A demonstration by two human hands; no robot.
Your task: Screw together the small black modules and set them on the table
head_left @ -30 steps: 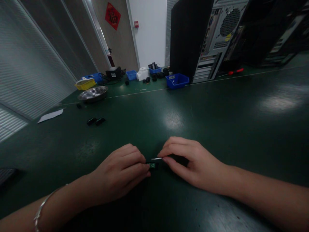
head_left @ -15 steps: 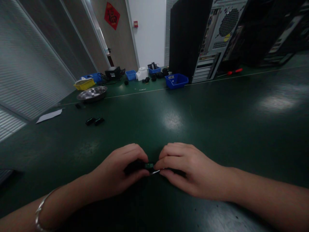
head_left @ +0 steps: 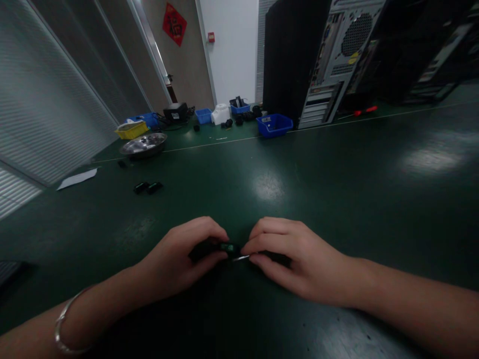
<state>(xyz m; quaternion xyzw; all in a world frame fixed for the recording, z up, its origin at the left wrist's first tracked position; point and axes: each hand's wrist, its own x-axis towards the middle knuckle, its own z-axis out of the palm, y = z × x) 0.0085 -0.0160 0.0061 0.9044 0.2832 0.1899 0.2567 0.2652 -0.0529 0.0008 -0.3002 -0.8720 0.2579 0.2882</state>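
Low over the green table (head_left: 209,179), my left hand (head_left: 187,254) pinches a small black part with a green face (head_left: 228,247) between thumb and fingers. Opposite it, my right hand (head_left: 292,254) has its fingertips closed on a thin silvery piece (head_left: 240,258), which points toward the black part. Whether the two pieces touch is too small to tell. Two similar small black parts (head_left: 141,187) lie side by side on the table, beyond my left hand.
A metal dish (head_left: 144,144), a yellow tray (head_left: 131,130) and white paper (head_left: 78,179) lie at the left. Toward the back stand a blue bin (head_left: 274,125), a black computer case (head_left: 290,65) and a red-handled tool (head_left: 364,111). A dark object (head_left: 13,271) sits at the left edge.
My left hand has moved slightly up and left with the black part. The thin silvery piece lies flatter, and my right fingertips have shifted slightly up.
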